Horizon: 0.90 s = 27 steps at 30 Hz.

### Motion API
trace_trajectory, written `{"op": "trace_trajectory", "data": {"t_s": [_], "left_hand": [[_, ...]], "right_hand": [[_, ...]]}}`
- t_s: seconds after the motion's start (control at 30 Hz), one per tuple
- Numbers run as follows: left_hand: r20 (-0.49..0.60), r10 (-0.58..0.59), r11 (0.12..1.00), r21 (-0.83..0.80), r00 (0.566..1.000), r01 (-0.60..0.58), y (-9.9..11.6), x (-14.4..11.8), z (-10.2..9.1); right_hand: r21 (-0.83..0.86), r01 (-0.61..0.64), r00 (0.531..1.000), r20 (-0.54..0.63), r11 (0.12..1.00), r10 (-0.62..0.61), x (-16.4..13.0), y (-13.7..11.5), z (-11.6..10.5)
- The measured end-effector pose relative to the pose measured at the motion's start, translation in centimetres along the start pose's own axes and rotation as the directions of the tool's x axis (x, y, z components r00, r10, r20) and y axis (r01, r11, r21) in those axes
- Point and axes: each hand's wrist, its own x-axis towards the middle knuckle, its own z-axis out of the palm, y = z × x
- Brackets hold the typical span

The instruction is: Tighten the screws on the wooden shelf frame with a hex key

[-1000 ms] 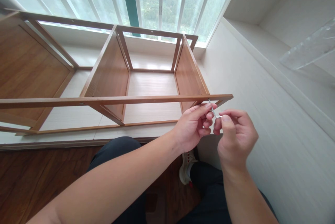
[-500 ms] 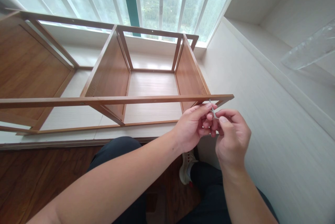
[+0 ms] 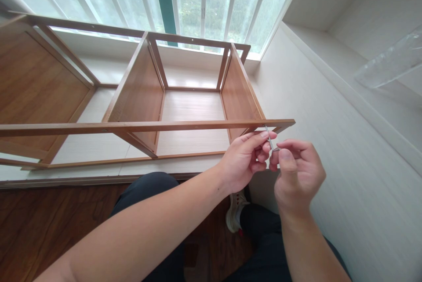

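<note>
- Hex key, a thin bent metal rod, stands with its long end up against the underside of the wooden rail near the rail's right end, seemingly seated in a fastener there.
- Right hand pinches the key's short lower arm between thumb and forefinger, a grip suited to turning it.
- Left hand closes its fingertips lightly about the shaft just below the rail, probably to keep it upright.
- Shelf frame lies on its side on the pale sill by the window, so this joint faces the person.
- Fastener itself is hidden behind the rail and fingertips; the key's bend is hard to make out.
</note>
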Motion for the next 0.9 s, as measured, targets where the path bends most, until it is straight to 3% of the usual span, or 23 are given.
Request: {"op": "trace_trajectory", "data": {"t_s": [0.13,0.9], "left_hand": [[-0.004,0.010,1.000,-0.024,1.000,-0.010,-0.15,0.17,-0.10],[-0.009,-0.012,0.995,-0.097,1.000,0.011,-0.15,0.31,-0.10]], "right_hand": [[-0.083,0.054,0.998,-0.009,0.995,-0.055,-0.11,0.08,-0.05],[-0.153,0.100,0.994,-0.033,0.983,-0.107,0.03,-0.41,0.36]]}}
